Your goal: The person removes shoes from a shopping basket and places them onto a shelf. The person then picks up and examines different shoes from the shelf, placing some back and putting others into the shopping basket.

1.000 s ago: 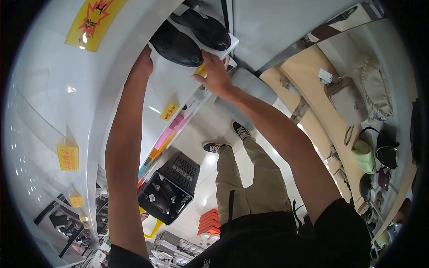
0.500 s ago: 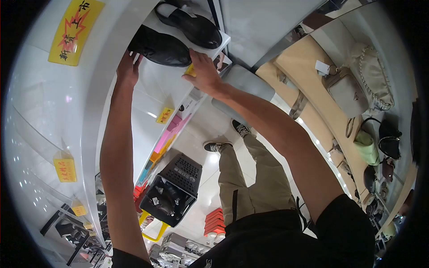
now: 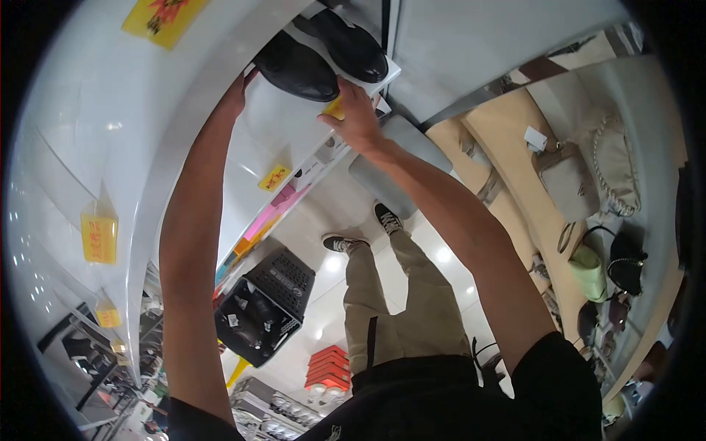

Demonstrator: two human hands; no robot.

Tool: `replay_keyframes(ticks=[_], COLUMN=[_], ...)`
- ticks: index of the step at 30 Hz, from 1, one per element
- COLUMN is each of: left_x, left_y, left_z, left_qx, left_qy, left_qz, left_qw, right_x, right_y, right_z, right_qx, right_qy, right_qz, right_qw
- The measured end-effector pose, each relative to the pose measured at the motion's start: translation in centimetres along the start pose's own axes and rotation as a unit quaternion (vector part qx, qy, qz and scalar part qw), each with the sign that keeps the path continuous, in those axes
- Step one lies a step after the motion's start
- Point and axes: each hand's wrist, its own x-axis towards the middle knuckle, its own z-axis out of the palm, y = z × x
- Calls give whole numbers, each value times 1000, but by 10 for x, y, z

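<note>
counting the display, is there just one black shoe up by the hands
No, a second shoe sits beside the near shoe, whose toe is at the right hand.

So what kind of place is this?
Probably a shop for shoes and bags: black shoes sit on a white shelf, there are yellow signs, and bags are lined up across from them.

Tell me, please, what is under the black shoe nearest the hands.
The black shoe appears to rest on a white shelf, whose bare surface shows beside it. The part directly beneath is covered and cannot be seen.
</note>
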Motion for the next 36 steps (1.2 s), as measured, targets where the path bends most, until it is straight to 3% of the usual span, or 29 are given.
replay_keyframes(ticks=[1,15,21,23,25,26,27,28,29,30,31,33,34,35,36], left_x=[-25,-21,-59,-125,-199,-223,-274,-329,-381,-430,-482,-603,-681,-748,-814], left_y=[29,2,-21,-12,-42,-109,-125,-141,-168,-189,-199,-243,-294,-319,-342], left_z=[25,-3,0,8,5,-1,-2,-2,-3,-17,-26,-56,-78,-97,-116], left_qx=[38,42,56,36,175,103,166,204,145,158,135,85,123,331,525], left_qy=[33,48,32,-17,-80,-133,-165,-175,-113,-137,-90,86,150,4,-130], left_qz=[-45,-27,15,13,95,78,-33,-8,-183,-197,-316,-456,-467,-465,-420], left_qw=[998,998,998,999,977,983,972,963,966,958,935,882,863,821,728], right_x=[1,5,8,8,7,6,8,7,7,7,8,5,5,5,9], right_y=[1,1,6,4,8,12,18,19,25,31,36,49,55,63,69], right_z=[0,-2,2,1,1,2,3,2,4,8,9,12,13,13,8], right_qx=[0,3,-31,-38,-50,-55,-76,-74,-83,-90,-87,-76,-72,-68,-115], right_qy=[-2,-13,-15,-26,-35,-40,-49,-62,-62,-63,-65,-77,-81,-85,-103], right_qz=[-2,-36,-58,-60,-61,-61,-75,-78,-82,-86,-85,-95,-106,-117,-127], right_qw=[1000,999,998,997,996,996,993,992,991,990,990,990,988,987,980])
